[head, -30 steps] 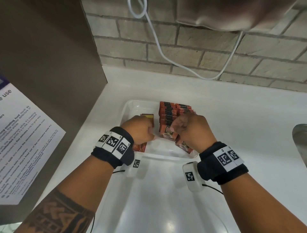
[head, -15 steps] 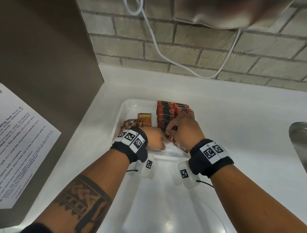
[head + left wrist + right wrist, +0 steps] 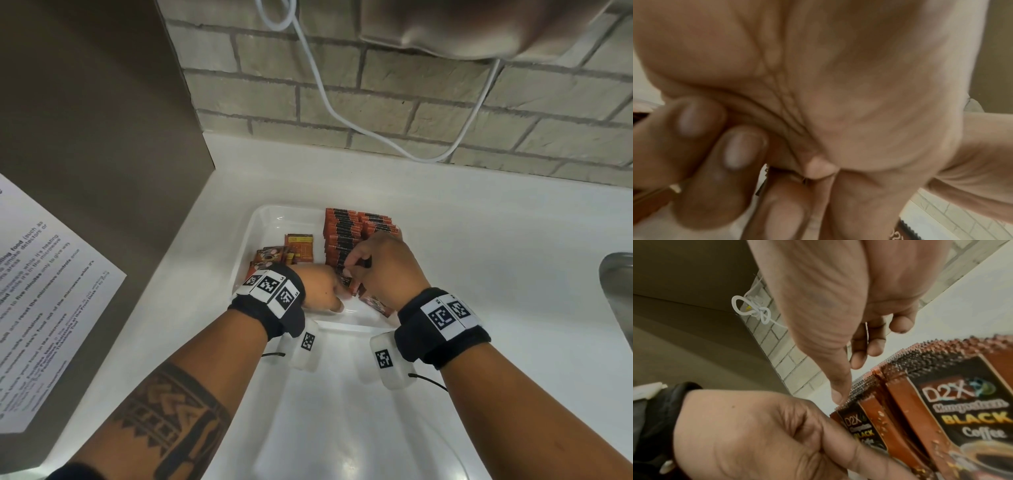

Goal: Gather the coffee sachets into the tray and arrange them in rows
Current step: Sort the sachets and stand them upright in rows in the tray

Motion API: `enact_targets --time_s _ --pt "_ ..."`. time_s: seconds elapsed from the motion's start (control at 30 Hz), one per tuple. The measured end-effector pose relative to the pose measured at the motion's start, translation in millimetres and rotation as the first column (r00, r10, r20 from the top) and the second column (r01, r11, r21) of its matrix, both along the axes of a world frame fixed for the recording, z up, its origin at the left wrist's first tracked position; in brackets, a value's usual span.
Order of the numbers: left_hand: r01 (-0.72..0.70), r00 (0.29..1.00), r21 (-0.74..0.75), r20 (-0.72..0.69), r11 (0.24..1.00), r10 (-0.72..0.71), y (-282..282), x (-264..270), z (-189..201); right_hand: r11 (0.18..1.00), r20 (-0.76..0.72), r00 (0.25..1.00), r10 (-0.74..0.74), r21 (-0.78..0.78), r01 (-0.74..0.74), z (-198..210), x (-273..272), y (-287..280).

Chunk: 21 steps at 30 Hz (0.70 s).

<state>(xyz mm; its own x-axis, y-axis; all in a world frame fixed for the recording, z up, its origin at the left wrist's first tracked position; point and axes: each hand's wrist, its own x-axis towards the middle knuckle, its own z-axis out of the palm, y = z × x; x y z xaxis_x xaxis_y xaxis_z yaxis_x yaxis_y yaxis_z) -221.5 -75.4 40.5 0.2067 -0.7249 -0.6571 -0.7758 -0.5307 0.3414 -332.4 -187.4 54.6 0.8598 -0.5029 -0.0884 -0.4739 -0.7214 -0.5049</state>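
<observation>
While our left hand [image 3: 322,287] has shifted right off the loose sachets [image 3: 277,255] at the tray [image 3: 263,222] left edge, it pinches one sachet [image 3: 346,281] against the row [image 3: 346,236]; right hand [image 3: 383,263] curled, thumb on row tops.

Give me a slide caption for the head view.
Both hands tuck orange-and-black coffee sachets into rows in a clear plastic tray.

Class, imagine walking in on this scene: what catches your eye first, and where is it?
First, the dense rows of red-and-black coffee sachets standing on edge along the right side of the white tray. Next, the left hand and right hand meeting at the rows' near end, then loose sachets lying flat on the tray's left.
</observation>
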Motion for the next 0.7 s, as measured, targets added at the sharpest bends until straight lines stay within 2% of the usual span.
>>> enact_targets --time_s 0.3,0.4,0.5,0.57,0.7 --pt "-0.014 0.998 -0.07 -0.054 0.997 0.011 8.2 2.6 10.3 0.999 0.142 0.989 -0.029 0.03 0.025 17.7 -7.4 -3.9" --pt "-0.047 0.998 -0.11 0.029 0.993 0.051 19.4 17.8 29.4 0.996 0.165 0.986 0.013 0.083 -0.027 27.3 -18.7 14.3" --pt "-0.093 0.979 -0.125 0.168 0.988 0.113 28.9 44.6 51.0 0.975 0.042 0.988 0.15 0.161 -0.154 23.7 -22.7 43.6" --pt "-0.128 0.963 -0.127 0.22 0.984 0.154 30.5 59.9 59.6 0.964 -0.056 0.981 0.187 0.202 -0.172 19.4 -19.1 64.1" --pt "-0.05 0.955 -0.012 0.293 0.999 0.051 19.1 72.9 59.5 0.973 -0.226 0.951 0.209 0.145 -0.179 11.8 -1.3 95.4"
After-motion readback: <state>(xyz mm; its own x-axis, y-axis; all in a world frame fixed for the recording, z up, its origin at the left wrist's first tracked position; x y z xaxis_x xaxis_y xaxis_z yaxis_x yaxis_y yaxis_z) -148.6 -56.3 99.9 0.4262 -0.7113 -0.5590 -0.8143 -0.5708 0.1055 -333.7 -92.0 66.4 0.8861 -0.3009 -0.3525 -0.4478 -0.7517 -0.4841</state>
